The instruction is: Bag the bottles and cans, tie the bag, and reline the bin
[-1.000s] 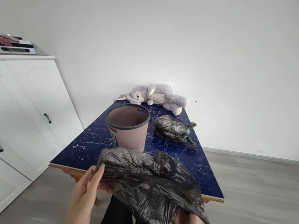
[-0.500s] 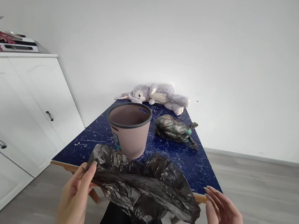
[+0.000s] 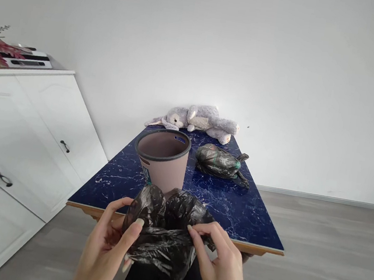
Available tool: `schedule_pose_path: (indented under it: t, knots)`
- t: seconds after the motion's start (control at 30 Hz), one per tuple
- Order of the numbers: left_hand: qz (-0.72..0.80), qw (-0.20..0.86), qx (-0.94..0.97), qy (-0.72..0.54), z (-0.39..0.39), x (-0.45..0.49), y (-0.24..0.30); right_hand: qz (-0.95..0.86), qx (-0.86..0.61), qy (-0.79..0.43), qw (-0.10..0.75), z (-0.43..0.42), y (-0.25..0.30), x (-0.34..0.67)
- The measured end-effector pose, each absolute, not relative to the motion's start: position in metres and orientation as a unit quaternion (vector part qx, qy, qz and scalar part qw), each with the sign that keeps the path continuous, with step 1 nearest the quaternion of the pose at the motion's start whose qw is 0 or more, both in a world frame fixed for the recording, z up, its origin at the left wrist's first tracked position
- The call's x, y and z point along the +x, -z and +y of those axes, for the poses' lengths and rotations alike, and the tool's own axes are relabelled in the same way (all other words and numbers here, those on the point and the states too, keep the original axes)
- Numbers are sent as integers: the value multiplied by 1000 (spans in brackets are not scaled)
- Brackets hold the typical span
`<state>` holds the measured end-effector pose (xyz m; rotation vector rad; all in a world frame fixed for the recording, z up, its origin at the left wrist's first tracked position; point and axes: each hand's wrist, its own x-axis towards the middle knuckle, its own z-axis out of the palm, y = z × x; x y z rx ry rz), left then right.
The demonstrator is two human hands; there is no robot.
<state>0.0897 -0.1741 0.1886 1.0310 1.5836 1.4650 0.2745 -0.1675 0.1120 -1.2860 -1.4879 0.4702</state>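
Observation:
A crumpled black plastic bag hangs bunched between both hands in front of the table's near edge. My left hand pinches its left side with thumb and fingers closed on the film. My right hand grips the right side, fingers curled over the top fold. Just beyond the bag stands an empty pinkish bin with a dark grey rim on the blue marbled table.
A filled, tied black bag lies on the table to the right of the bin. A grey plush rabbit lies at the far edge by the wall. A white cabinet with dark handles stands on the left. Grey floor lies to the right.
My right hand let go of the bag, swung out open, then came back and gripped it. The bag went from spread wide to gathered into a tight bunch.

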Motion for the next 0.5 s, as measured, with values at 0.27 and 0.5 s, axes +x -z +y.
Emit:
schedule_pose_path:
  t: [0.27,0.5]
  knots:
    - [609,371,361,-600,-171,79,-182,-484,-626,-93,605,-166,-111,305]
    - [625,338,362,-604,-177,79,-190,-398,-604,28,690,-195,-132,323]
